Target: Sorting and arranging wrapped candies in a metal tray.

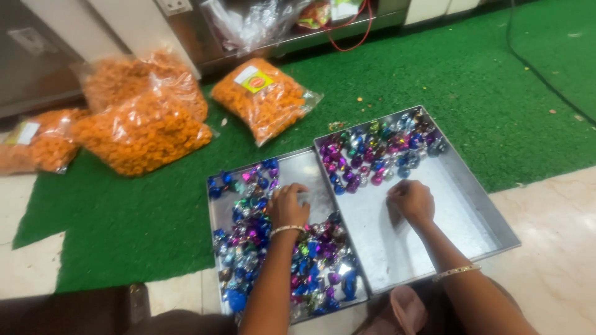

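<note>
A person's left hand rests among foil-wrapped sweets heaped in the left steel tray, fingers curled, apparently pinching one. The right hand, loosely closed, touches the bare floor of the right steel tray, below another cluster of sweets. Bags of orange snacks lie on green turf.

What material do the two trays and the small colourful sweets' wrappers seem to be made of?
Trays: likely metal, dull silver-grey with a brushed sheen and thin raised rims. Wrappers: probably metallic foil or shiny plastic film, since they glint in blue, purple and green and look crinkled.
</note>
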